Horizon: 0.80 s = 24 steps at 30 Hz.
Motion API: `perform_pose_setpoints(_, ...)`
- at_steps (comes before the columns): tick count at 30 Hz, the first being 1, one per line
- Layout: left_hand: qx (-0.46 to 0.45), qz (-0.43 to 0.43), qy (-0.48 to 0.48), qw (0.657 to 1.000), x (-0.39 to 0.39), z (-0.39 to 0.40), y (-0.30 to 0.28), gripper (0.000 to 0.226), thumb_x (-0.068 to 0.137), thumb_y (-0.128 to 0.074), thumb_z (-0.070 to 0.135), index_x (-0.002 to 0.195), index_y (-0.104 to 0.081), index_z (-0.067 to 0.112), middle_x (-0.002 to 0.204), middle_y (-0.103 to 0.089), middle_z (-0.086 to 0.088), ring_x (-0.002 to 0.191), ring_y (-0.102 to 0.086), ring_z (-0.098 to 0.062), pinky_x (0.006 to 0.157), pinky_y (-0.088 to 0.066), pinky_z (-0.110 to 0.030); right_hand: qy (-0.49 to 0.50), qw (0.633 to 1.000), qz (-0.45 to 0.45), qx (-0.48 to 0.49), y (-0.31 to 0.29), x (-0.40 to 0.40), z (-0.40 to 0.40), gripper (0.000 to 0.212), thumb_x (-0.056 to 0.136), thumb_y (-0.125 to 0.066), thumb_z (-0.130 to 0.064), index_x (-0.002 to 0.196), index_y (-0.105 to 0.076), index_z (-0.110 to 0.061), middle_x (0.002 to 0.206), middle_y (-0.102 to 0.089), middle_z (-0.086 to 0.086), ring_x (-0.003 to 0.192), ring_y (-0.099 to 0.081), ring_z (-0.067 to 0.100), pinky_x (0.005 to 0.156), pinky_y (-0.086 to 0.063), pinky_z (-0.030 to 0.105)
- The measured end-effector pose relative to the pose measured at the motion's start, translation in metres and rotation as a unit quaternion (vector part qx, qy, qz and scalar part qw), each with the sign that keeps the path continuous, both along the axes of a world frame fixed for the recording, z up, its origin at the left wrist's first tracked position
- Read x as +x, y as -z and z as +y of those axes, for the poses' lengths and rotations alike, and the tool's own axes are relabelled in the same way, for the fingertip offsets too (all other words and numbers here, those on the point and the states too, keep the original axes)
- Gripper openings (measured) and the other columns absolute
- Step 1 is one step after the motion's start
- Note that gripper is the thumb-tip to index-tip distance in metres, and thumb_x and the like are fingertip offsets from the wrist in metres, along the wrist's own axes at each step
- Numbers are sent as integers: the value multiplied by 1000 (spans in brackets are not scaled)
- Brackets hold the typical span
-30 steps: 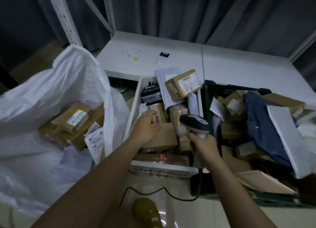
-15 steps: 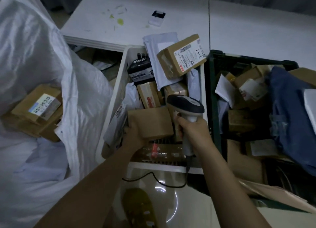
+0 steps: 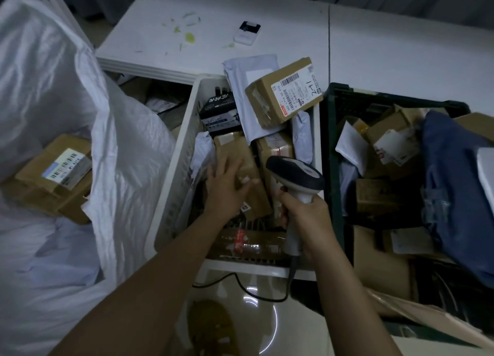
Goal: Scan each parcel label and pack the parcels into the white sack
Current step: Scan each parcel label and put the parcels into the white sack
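A brown cardboard parcel (image 3: 244,179) is gripped by the left hand (image 3: 227,184) inside the white crate (image 3: 171,195), with the fingers curled over its top face and the thumb against its near edge. A handheld barcode scanner (image 3: 295,179) is held upright by the right hand (image 3: 304,216), the fingers wrapped round the grip; the scanner head is positioned just beside the held parcel. Further parcels are stacked in the white crate, including a labelled box (image 3: 284,91) resting at the far end. The white sack (image 3: 53,93) is located to the left of the crate, and a labelled cardboard box (image 3: 53,176) is seen lying inside it. A dark green crate (image 3: 331,131) containing more parcels is placed to the right. A white worktop (image 3: 387,48) is located behind both crates.
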<state>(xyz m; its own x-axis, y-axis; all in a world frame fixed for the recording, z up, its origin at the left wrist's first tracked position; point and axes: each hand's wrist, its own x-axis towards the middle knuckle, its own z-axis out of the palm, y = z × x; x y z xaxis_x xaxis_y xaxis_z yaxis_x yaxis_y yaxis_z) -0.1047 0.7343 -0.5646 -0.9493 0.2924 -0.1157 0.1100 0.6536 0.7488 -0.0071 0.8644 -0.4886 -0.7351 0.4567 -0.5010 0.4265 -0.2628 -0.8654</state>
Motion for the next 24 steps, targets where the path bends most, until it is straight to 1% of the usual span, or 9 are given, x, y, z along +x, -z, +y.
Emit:
perform_pose_setpoints(2,-15,-67,-4,998,6,7,-4,68,84,-63,52,142,-39,27,160,-2,-6,146,5,-32,117,-11,-51,-1,1000,0,-6,-1,3,1,12,86,-69,-7,78,-60,-6,54,-51,6,46,-46,14,46,-39,25)
perform_pose_setpoints(6,39,-166,-87,982,13,4,12,81,82,-71,41,146,-27,18,149,-34,-6,135,-35,-28,103,-34,-34,-1,1000,1,-5,-4,9,3,13,87,-68,-6,78,-58,-4,50,-51,3,41,-45,13,41,-39,21)
perform_pose_setpoints(9,76,-215,-129,965,20,-3,7,93,80,-75,30,148,-16,11,146,-39,-8,129,-42,-25,96,-35,-27,-3,1000,-7,6,-9,14,5,18,87,-67,-8,72,-57,-6,49,-51,2,40,-45,12,42,-39,21)
perform_pose_setpoints(12,103,-169,-146,969,20,-10,-4,88,75,-80,29,143,-27,14,134,-47,-4,122,-47,-22,88,-35,-25,-9,1000,-7,7,-14,20,5,20,88,-66,-9,71,-55,-7,50,-49,4,43,-44,14,45,-39,24)
perform_pose_setpoints(16,139,-92,-122,979,18,-30,-45,74,65,-86,30,121,-38,24,118,-50,3,114,-52,-21,86,-46,-32,16,1000,-1,0,-27,23,0,13,87,-67,-11,77,-60,-9,59,-55,5,52,-51,16,48,-43,24)
perform_pose_setpoints(18,124,-40,-60,990,28,-47,-78,87,63,-87,32,132,-37,18,127,-47,1,119,-47,-18,95,-45,-36,36,999,15,-19,-44,26,-11,6,87,-69,-14,88,-65,-11,69,-64,4,60,-59,16,52,-49,23)
perform_pose_setpoints(20,85,29,13,996,42,-64,-110,105,62,-86,39,145,-26,15,139,-40,-1,126,-39,-16,102,-40,-38,47,996,49,-58,-59,27,-23,17,85,-72,-19,100,-68,-11,82,-72,6,69,-67,15,60,-54,25)
perform_pose_setpoints(21,56,73,51,994,51,-72,-125,107,63,-86,40,147,-24,15,142,-38,-1,128,-37,-16,102,-38,-38,37,995,64,-73,-68,28,-30,27,83,-75,-24,106,-68,-11,92,-74,8,76,-70,15,67,-55,28)
perform_pose_setpoints(24,-48,240,148,958,77,-98,-163,96,67,-83,37,145,-31,15,142,-42,-5,127,-40,-22,100,-39,-40,14,993,83,-85,-97,31,-53,63,69,-82,-46,121,-63,-15,110,-72,8,95,-71,20,82,-58,36)
